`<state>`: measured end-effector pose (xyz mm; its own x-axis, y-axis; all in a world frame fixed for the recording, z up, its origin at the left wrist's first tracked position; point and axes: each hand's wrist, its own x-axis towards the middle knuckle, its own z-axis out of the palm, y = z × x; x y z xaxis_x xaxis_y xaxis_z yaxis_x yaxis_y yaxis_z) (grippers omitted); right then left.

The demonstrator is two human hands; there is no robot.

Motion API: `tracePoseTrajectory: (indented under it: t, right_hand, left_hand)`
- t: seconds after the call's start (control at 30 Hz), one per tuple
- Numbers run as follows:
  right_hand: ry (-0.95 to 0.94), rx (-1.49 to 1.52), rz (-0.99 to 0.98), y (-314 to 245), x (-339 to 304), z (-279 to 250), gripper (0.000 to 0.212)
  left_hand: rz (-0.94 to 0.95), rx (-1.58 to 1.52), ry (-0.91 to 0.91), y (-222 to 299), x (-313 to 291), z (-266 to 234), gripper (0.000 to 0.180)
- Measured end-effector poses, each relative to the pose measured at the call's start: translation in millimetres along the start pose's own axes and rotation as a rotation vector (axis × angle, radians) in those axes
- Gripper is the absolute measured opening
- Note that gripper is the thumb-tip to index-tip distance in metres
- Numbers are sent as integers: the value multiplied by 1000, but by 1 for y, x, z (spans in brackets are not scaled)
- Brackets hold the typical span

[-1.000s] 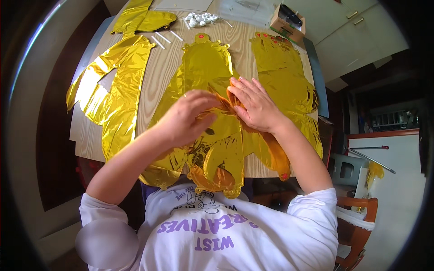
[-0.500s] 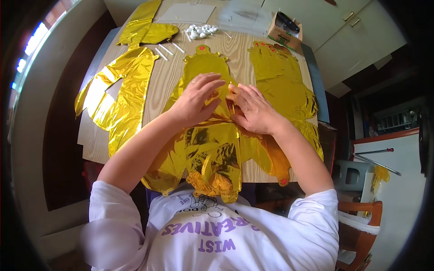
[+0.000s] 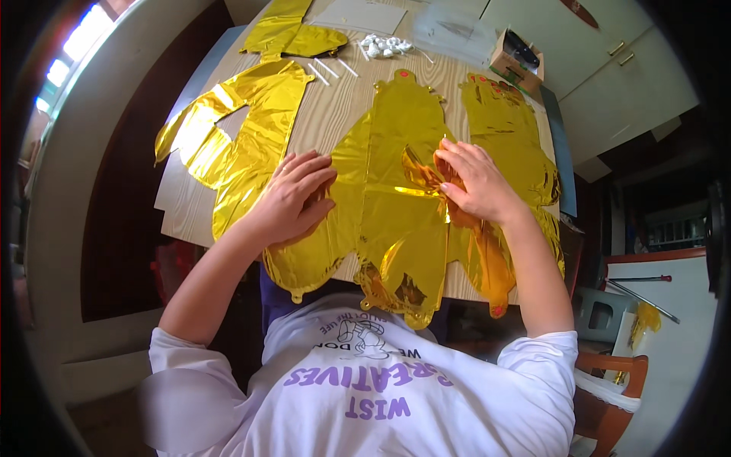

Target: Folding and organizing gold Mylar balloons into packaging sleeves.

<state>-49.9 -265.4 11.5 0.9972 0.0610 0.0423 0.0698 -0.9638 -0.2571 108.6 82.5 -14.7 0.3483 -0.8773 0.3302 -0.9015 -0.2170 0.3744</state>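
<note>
Head view, near edge of the bench (image 3: pixel 335 114): a flat gold foil balloon (image 3: pixel 388 206) lies uninflated, its lower lobes hanging over the edge toward the person's white shirt. Left hand (image 3: pixel 293 199) rests palm down on the balloon's left lobe, fingers spread, apparently to pin the foil flat. Right hand (image 3: pixel 476 183) sits on the right side, fingers together and bent, pressing a creased orange-gold fold (image 3: pixel 422 171); whether it pinches the fold or only presses it I cannot tell.

Beside these: a second gold balloon (image 3: pixel 244 145) flat to the left, a third (image 3: pixel 506 126) to the right, partly under the right hand's piece.

Far end: white straws (image 3: pixel 327 70), a heap of small white pieces (image 3: pixel 384 44), another folded gold balloon (image 3: pixel 293 34), a small cardboard box (image 3: pixel 518 57).
</note>
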Motion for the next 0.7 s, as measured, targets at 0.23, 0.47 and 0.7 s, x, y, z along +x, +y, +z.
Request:
tracePoseTrajectory:
  t: [0.23,0.47,0.7]
  right_hand:
    - [-12,-40,-13,-5,5,-1,56]
    - [-29,-41,40,-5,12,2,56]
    - [-91,-59,80,-8,17,-4,58]
  left_hand:
    - [9,74,-53,-13,1,-3,52]
    - [5,67,-80,-12,4,-4,50]
    - [-26,105,-86,-10,3,-10,50]
